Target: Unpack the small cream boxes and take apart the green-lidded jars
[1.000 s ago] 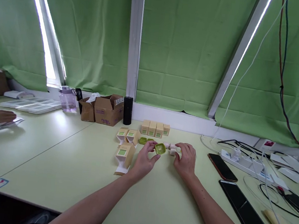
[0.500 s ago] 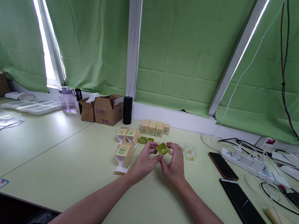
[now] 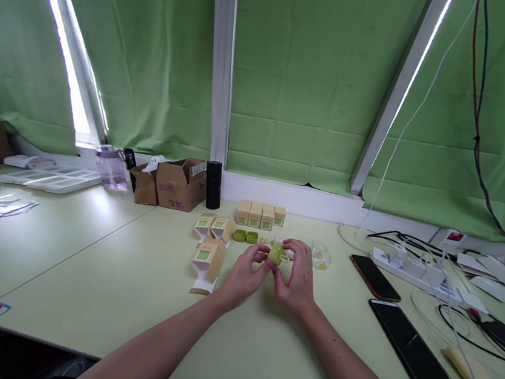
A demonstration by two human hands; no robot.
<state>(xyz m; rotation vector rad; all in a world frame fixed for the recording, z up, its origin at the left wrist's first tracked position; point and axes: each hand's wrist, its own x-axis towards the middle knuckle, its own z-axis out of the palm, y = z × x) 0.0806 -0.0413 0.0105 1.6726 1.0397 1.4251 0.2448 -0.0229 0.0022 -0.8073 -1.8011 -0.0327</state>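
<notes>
A small olive-green case [image 3: 275, 253] is held up over the table between the fingers of both my hands. A pale ring sticks out from its right side. My left hand [image 3: 245, 274] grips its left side, thumb at the bottom. On the other side my right hand [image 3: 297, 280] is closed on it with thumb and fingertips. Just behind stand two more green cases [image 3: 245, 236], with tiny yellowish pieces [image 3: 264, 240] beside them. Clear round plastic packs [image 3: 321, 259] with yellow bits lie beyond my right hand, partly hidden by it.
Opened small cartons [image 3: 209, 256] lie left of my hands; several closed small cartons [image 3: 255, 214] stand behind. Farther back are a brown cardboard box [image 3: 180, 187] and a black cylinder [image 3: 213, 186]. Phones [image 3: 416, 351], a power strip [image 3: 411, 271] and cables occupy the right side.
The green case has been turned in my fingers: its hollow faced me before, and now its outer side with the ring shows. Both hands stay in nearly the same place.
</notes>
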